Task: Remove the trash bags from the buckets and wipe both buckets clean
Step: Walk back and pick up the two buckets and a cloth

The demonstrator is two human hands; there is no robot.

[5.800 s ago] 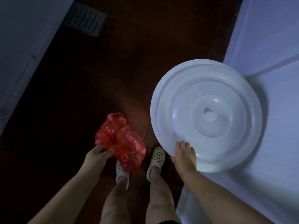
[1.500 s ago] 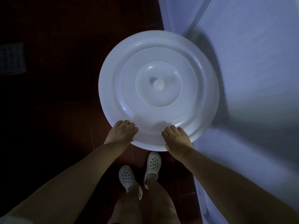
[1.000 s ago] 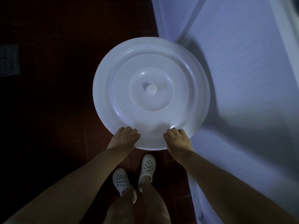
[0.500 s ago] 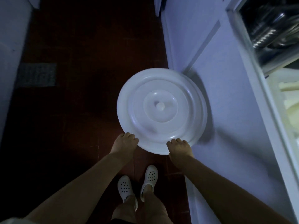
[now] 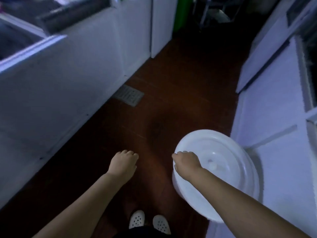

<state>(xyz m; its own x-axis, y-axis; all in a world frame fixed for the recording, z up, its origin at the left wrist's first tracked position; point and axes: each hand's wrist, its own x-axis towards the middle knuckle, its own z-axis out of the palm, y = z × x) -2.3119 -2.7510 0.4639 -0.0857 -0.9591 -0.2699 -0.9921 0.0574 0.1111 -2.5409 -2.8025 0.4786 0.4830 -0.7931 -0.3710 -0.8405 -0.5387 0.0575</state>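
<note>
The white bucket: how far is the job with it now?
Done: the white bucket shows no bag inside. In hand: the right hand grips its near rim; the left hand holds nothing. Left: wiping, since no cloth is visible, and the second bucket, which is not in view.

Both bare forearms reach forward and down from the lower edge of the view. The left hand [image 5: 123, 164] hangs free over the floor, back of the hand up, its fingers loosely curled under and holding nothing. The right hand [image 5: 186, 163] is turned knuckles-up, its fingers curled over the near rim of the white bucket [image 5: 228, 169]; the fingertips are hidden beneath the hand. The picture is blurred, so the grip itself cannot be made out.
</note>
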